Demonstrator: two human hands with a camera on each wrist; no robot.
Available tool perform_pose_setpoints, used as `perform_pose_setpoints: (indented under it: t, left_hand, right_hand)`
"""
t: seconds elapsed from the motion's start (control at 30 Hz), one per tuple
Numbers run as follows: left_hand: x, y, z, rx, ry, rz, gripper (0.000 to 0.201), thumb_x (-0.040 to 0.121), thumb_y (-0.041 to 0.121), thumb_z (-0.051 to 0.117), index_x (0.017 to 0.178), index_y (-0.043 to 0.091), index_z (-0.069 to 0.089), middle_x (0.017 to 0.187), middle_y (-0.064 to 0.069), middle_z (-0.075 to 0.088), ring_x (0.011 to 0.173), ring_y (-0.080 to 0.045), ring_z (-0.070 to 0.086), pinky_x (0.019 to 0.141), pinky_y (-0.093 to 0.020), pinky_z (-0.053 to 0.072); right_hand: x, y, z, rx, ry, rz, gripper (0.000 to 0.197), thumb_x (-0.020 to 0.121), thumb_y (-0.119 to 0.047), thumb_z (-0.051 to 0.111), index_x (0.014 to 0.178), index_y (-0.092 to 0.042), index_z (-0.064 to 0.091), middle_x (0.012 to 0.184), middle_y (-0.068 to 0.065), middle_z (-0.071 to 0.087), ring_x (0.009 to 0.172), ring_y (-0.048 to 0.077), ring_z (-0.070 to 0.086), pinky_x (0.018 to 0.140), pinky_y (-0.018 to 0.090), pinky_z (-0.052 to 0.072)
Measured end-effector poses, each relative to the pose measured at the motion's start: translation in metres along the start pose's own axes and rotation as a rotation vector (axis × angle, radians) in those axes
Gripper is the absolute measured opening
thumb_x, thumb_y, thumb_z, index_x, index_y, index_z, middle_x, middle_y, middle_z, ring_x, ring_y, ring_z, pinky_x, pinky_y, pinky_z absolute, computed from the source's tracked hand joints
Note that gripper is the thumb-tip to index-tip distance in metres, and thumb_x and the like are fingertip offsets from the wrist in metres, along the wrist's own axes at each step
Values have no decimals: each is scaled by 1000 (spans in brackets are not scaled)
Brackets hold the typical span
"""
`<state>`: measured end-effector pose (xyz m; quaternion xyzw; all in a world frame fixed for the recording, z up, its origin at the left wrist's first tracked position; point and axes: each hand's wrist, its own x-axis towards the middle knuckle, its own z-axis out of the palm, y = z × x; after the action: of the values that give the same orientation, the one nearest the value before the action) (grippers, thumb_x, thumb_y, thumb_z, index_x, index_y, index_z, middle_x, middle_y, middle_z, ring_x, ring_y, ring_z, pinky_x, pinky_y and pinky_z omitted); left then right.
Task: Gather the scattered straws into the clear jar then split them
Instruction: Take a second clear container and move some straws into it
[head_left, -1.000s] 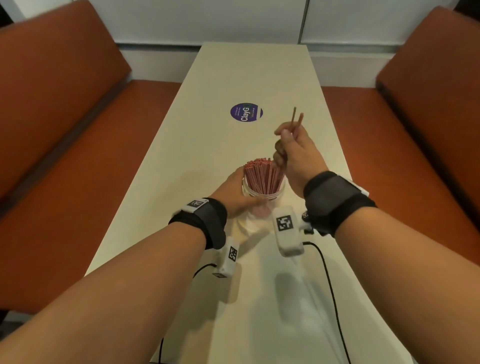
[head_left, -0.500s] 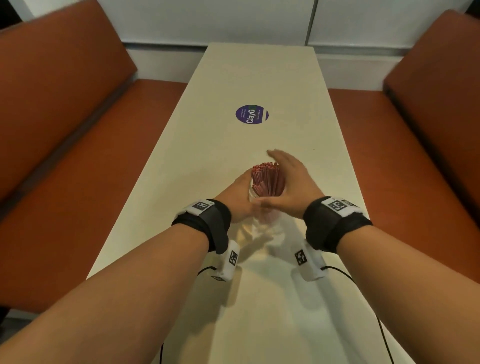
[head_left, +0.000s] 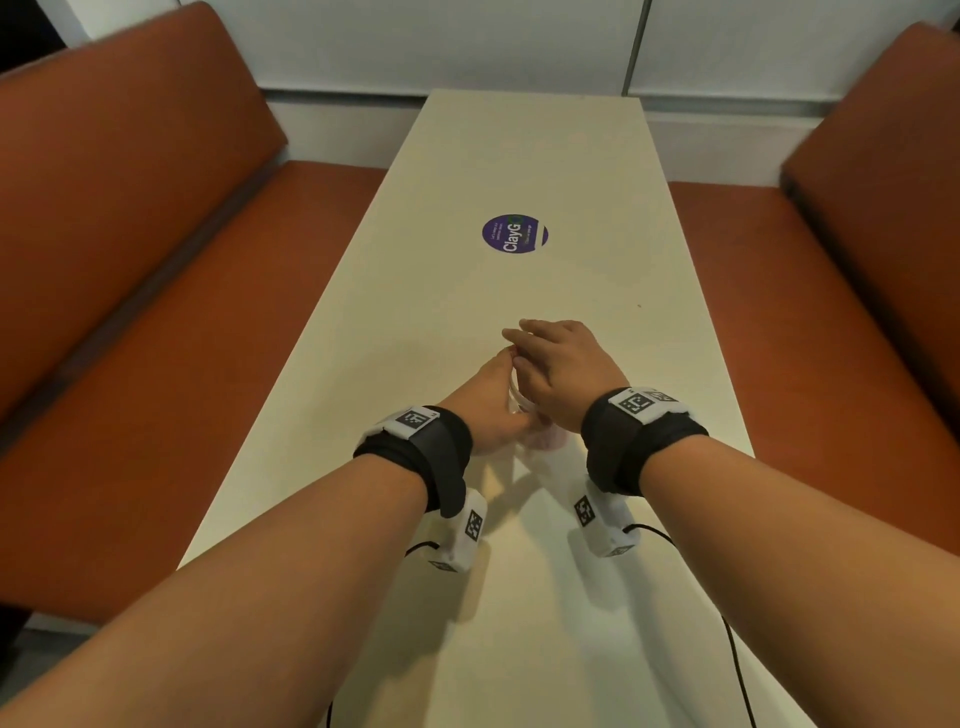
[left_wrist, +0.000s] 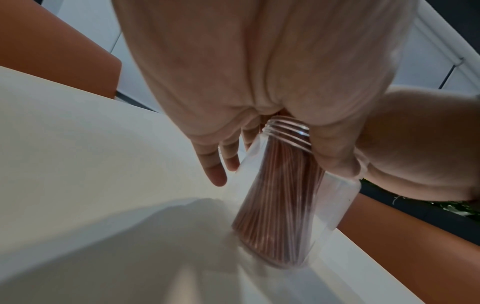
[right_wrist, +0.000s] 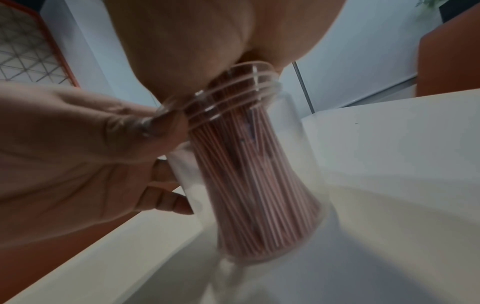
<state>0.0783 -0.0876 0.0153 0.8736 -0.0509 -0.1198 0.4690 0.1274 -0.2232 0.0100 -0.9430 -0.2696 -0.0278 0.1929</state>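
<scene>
Both forearms reach forward over the pale surface (head_left: 519, 156), wrist straps and tagged camera units nearest, cables trailing back. Between the two hands stands the clear jar (left_wrist: 335, 207), base on the surface, packed with thin reddish straws (right_wrist: 254, 185) bunched upright. Left hand (head_left: 483, 410) grasps the jar's side, thumb curled at the threaded neck, fingers round the far wall. Right hand (head_left: 563, 371) lies palm-down over the jar's mouth, fingers extended and relaxed, covering the straw tops. Beyond the hands, a round purple sticker (head_left: 515, 233) lies on the surface. Orange bench seats (head_left: 171, 291) flank both sides.
</scene>
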Motion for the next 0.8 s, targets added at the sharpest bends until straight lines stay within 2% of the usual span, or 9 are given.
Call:
perform_pose_setpoints:
  t: [0.17,0.2,0.3,0.33,0.4,0.5,0.6,0.7,0.8]
  left_hand:
    - [-3,6,-3,35,6,-9,78,80,15,72,144,17,27,126,7,44,118,-11,46,74,1,33]
    - [-6,8,-6,54,0,-21,81,79,16,73,145,16,25,130,4,44,119,-12,46,79,-3,36]
    - [-21,0,-21,178,33,-110,95,78,34,75,150,17,14,154,-2,26,135,-18,37,108,-32,36]
    - [-28,-6,-28,212,64,-148,92,79,36,73,150,18,16,155,-2,24,136,-19,37,110,-36,36]
    - [-50,-24,-43,251,131,-239,80,82,35,71,147,20,25,152,-2,29,132,-21,42,108,-37,38]
    - [-91,-55,-56,285,191,-408,71,83,38,69,141,20,34,145,-3,38,126,-22,47,104,-37,42]
    - [-125,-77,-57,388,212,-540,75,76,49,71,137,19,39,139,-5,42,122,-24,49,102,-39,43]
    - [-153,-88,-59,613,229,-618,86,66,67,67,132,16,42,131,-7,46,120,-28,45,99,-43,43]
    - [-177,-99,-60,720,173,-749,94,60,76,63,125,12,43,123,-10,49,114,-29,48,91,-41,45]
  right_hand:
    - [3,-2,-5,-56,-22,-8,49,95,-42,38,142,-31,42,148,-1,43,134,26,35,110,37,28]
    - [2,-1,-8,-45,9,-6,55,91,-48,40,143,-30,41,149,0,43,135,26,35,111,38,28]
    - [-13,3,-12,191,169,141,81,78,-56,61,146,-22,34,150,5,39,137,25,33,114,39,27]
    - [-20,4,-11,288,200,224,91,74,-55,69,147,-20,29,151,6,36,138,24,32,114,39,27]
    - [-31,2,-5,458,196,376,111,64,-52,80,150,-18,19,152,7,31,139,22,31,113,36,28]
    - [-32,-3,10,606,190,468,127,53,-51,87,151,-18,13,149,8,35,137,23,37,113,38,33]
    - [-28,-8,20,589,195,482,126,51,-46,89,149,-18,16,145,7,41,132,23,42,111,39,36]
    - [-27,-13,27,550,225,477,117,54,-40,88,147,-18,22,140,6,44,128,23,46,108,36,39]
    - [-28,-18,31,529,257,475,111,55,-41,86,145,-19,25,136,4,47,123,22,49,105,34,41]
